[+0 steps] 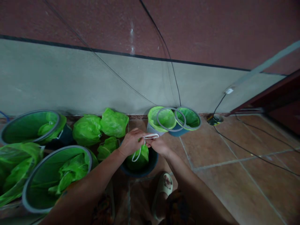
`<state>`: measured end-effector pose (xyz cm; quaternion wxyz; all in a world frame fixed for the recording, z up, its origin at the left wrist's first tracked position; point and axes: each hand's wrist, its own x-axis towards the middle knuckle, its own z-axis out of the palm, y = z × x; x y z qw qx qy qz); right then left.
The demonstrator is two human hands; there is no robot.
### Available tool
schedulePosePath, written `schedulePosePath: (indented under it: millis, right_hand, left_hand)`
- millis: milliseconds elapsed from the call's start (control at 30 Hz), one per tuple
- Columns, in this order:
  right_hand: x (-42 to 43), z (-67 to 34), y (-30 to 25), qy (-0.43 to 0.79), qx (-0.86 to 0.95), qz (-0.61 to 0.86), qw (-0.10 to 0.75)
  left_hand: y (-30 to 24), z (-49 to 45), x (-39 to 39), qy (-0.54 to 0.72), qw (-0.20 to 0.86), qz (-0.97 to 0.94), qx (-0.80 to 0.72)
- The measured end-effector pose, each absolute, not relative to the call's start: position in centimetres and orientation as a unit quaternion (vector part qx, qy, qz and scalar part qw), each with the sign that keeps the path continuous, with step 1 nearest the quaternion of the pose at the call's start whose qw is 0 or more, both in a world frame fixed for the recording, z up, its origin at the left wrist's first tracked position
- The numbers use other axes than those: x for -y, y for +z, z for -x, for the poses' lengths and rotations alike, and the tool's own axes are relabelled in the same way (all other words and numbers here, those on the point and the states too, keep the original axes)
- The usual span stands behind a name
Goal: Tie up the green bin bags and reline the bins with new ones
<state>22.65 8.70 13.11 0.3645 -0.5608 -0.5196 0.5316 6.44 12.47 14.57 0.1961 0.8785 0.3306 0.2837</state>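
Both my hands meet over a dark blue bin [152,167] in the lower middle. A green plastic bag [142,159] stands gathered up inside it. My left hand [133,142] is closed on the white drawstring [151,136] at the bag's top. Fingers of my right hand [158,145] pinch the same string from the other side. One loop of string sticks out to the right above the hands, and another hangs down over the bag. The fingertips partly hide the bag's neck.
Tied green bags [86,129] lie along the wall to the left. Large lined bins [25,200] stand at lower left. Behind, to the right, are two small lined bins [172,134] with a loose grey ring [157,115]. A cable [253,153] crosses the tiles near a small can [217,119].
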Motion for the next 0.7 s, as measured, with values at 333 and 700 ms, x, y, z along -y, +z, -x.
schedulePosePath:
  millis: [333,700]
  right_hand:
    - [-9.0,-22.9,14.0,0.471,0.506,0.604,0.396]
    - [-8.4,-26.4,13.6,0.212,0.637,0.732,0.116]
  left_hand:
    - [14.1,-6.2,-12.1,0.305,0.225,-0.858,-0.347]
    - [14.0,-5.4,-13.2,0.109,0.206,-0.811,-0.537]
